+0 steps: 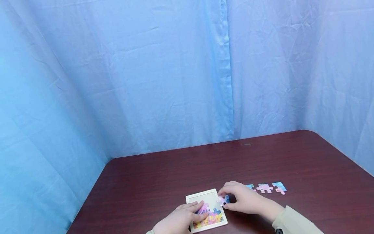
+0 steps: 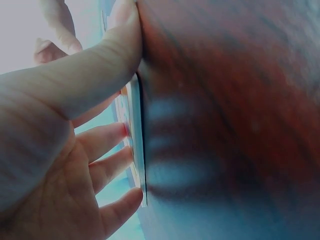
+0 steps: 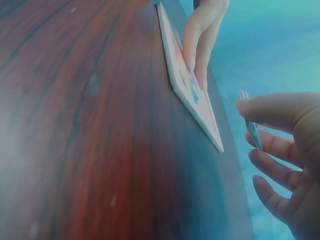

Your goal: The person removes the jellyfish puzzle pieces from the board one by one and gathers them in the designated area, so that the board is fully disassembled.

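In the head view a white puzzle tray [image 1: 201, 193] lies on the table, its lower part filled with joined jigsaw pieces [image 1: 214, 219] in yellow, pink and blue. My left hand [image 1: 177, 221] rests on the tray's left side, fingers fairly straight over the pieces. In the left wrist view its fingertips [image 2: 131, 196] meet the tray's edge. My right hand [image 1: 243, 199] pinches a pink and blue jigsaw piece [image 1: 224, 200] at the tray's right rim. The right wrist view shows that piece [image 3: 253, 132] raised above the table between thumb and fingers.
Right of my right hand, a pink jigsaw piece [image 1: 264, 188] and a blue and pink one [image 1: 280, 187] lie on the dark red-brown table [image 1: 152, 182]. Another piece [image 1: 250, 186] is partly hidden behind that hand. Blue curtains [image 1: 175, 81] stand around the table.
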Available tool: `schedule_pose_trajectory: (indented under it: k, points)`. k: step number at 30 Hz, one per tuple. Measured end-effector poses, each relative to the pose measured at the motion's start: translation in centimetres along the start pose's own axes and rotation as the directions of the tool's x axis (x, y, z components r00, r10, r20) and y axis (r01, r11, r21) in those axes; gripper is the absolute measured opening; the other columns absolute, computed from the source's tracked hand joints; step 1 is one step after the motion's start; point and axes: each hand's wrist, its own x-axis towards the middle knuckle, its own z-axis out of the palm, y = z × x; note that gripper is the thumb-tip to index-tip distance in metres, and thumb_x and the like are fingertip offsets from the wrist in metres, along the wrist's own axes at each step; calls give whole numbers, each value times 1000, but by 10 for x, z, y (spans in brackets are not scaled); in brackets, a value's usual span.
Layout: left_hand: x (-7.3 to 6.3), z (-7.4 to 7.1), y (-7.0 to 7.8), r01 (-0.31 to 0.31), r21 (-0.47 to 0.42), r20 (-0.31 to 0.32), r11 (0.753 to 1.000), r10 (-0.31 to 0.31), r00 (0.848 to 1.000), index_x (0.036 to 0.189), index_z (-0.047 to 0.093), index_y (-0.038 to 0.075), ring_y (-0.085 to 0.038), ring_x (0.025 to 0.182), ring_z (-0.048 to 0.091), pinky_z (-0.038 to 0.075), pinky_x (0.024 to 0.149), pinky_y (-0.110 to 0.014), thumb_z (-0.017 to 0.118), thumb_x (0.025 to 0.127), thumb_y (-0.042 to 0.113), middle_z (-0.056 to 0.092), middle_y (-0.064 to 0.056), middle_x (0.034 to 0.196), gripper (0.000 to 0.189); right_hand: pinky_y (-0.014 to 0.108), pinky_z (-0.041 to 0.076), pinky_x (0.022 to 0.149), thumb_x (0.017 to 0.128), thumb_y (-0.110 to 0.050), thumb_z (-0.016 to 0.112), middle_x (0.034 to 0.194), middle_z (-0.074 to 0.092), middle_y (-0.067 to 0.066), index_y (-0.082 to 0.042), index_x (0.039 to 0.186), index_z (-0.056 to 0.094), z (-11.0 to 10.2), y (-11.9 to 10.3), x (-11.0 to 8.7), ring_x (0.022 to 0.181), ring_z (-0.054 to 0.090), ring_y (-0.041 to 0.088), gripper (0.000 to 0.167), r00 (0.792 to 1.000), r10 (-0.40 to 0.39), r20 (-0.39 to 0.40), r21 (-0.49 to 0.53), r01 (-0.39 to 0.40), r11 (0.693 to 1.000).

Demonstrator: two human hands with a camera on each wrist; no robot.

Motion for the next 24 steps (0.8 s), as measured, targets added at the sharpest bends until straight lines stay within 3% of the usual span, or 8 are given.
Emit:
schedule_pose_trajectory:
  k: [10, 24]
  points:
    - [0, 0, 2, 14, -15, 17, 1000, -14, 1000, 137, 49, 31, -18, 134, 42, 42, 101, -37, 66, 80, 54, 40, 2, 149, 64, 25, 47, 71, 81, -26, 74, 93, 60, -19, -19, 102, 69, -5, 15, -20, 84, 49, 0, 23, 996, -48, -74, -72, 43, 996]
    - [-4, 0, 3, -12, 35, -32, 999, 13, 999, 136, 51, 30, -18, 133, 44, 43, 100, -36, 68, 81, 51, 43, -1, 147, 62, 23, 46, 68, 79, -26, 76, 92, 57, -21, -22, 100, 68, -23, 34, -50, 84, 49, 1, 23, 992, -61, -106, -151, 45, 988]
